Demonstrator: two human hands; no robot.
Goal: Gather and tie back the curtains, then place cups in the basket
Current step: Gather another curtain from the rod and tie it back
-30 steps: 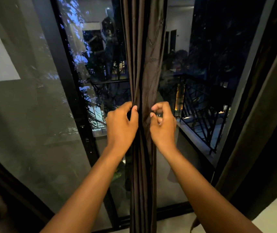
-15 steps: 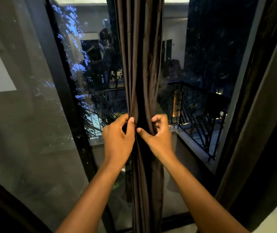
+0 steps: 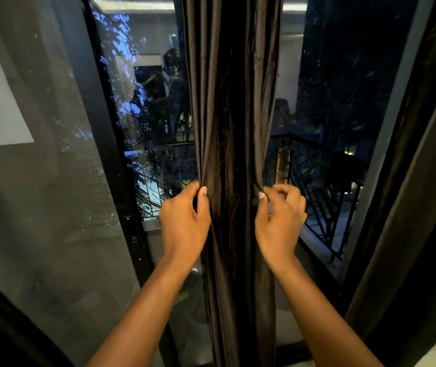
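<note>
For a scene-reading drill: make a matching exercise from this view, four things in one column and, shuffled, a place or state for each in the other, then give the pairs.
Column A
1. left hand
2. right hand
3. gathered curtain
4. balcony railing

Column B
a. hangs bunched between the two hands
b. outside, behind the glass
c. pinches the bundle's right edge
d. grips the bundle's left edge

Pairs: 1-d, 2-c, 3-a, 4-b
</note>
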